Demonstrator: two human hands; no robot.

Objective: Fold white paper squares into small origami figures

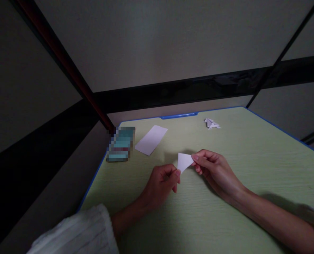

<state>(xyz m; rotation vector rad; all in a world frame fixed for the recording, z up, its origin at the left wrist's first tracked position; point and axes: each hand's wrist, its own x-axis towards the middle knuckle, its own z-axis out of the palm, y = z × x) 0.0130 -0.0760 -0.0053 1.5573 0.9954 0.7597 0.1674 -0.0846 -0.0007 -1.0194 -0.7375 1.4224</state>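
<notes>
Between my two hands is a small white piece of folded paper (184, 162), roughly triangular. My left hand (162, 181) pinches its lower left corner between thumb and fingers. At the right corner, my right hand (213, 169) grips it the same way, thumb on top. The paper is held just above the pale green table (246, 155); the fingers hide its corners. Behind my left hand lies a flat rectangular white sheet of paper (151, 140). A folded paper figure with pointed ends (211, 123) rests farther back on the right.
A pixelated, teal-coloured rectangular object (121, 144) lies at the table's left edge. The tabletop has a blue rim, with a blue strip (179, 115) set in its far edge. Pale panels with a dark band (172, 91) stand close behind the table and on the left.
</notes>
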